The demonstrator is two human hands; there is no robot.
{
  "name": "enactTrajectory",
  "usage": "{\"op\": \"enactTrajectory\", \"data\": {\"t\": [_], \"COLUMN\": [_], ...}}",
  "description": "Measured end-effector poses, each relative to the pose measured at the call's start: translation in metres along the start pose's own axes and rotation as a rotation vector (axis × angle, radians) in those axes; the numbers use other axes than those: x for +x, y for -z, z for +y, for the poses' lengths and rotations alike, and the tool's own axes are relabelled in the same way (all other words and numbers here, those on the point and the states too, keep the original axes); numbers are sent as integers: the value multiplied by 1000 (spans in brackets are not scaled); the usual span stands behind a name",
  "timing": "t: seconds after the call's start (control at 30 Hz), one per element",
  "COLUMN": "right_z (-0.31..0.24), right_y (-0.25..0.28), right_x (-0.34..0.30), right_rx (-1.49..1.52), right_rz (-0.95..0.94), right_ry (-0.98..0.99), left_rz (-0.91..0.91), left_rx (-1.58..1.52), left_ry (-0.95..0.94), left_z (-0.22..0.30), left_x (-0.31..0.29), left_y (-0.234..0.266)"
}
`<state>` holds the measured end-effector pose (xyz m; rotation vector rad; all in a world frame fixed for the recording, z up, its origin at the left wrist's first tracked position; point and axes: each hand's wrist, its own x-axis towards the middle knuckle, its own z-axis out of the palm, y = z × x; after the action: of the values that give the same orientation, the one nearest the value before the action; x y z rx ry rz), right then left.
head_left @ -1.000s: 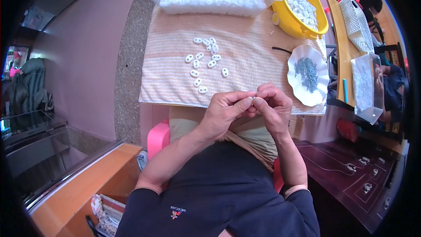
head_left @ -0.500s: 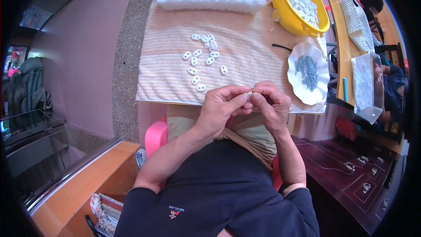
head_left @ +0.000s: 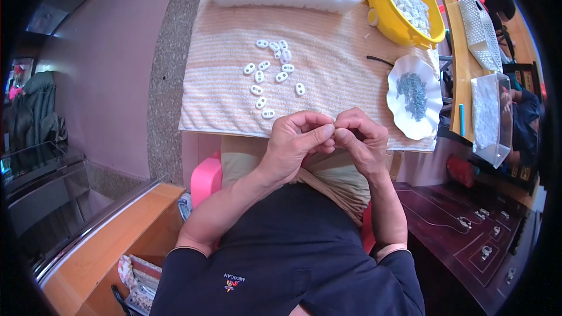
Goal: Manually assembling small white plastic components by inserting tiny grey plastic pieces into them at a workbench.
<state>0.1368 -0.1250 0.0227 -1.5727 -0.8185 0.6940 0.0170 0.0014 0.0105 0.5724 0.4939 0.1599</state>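
Note:
My left hand (head_left: 294,143) and my right hand (head_left: 364,142) meet over the near edge of the towel, thumbs and fingertips pinched together. Whatever they pinch is tiny and almost wholly covered by the fingers, so I cannot make it out. Beyond my left hand, several small white oval pieces with two dark holes each, one of them a two-hole piece (head_left: 268,114) close to the knuckles, lie scattered on the striped towel (head_left: 333,70). To the right of my right hand sits a white wavy-rimmed dish (head_left: 398,120) with a heap of small grey-blue slivers (head_left: 414,96).
A clear tub (head_left: 281,7) full of white pieces stands at the far edge, beside a yellow basket (head_left: 436,38) of similar pieces. A thin black strip (head_left: 379,59) lies by the dish. At right are a clear box (head_left: 489,120) and a white perforated basket (head_left: 480,29).
My hands stay pinched together in nearly the same place. A pale glint between the fingertips is now mostly covered. The whole view has shifted slightly.

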Motion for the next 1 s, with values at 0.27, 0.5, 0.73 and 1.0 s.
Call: {"op": "enactTrajectory", "data": {"t": [0.27,0.5,0.73,1.0], "right_z": [7,13,14,16], "right_y": [1,0,-2,-3], "right_x": [3,1,2,3], "right_rx": [26,203,229,268], "right_rz": [3,36,41,27], "right_ry": [-5,-68,-57,-60], "left_rz": [16,60,40,25], "left_rx": [-12,-57,-93,-62], "left_ry": [4,-23,-19,3], "left_z": [3,-2,-3,-3], "left_x": [1,4,4,3], "left_y": [0,1,3,5]}}
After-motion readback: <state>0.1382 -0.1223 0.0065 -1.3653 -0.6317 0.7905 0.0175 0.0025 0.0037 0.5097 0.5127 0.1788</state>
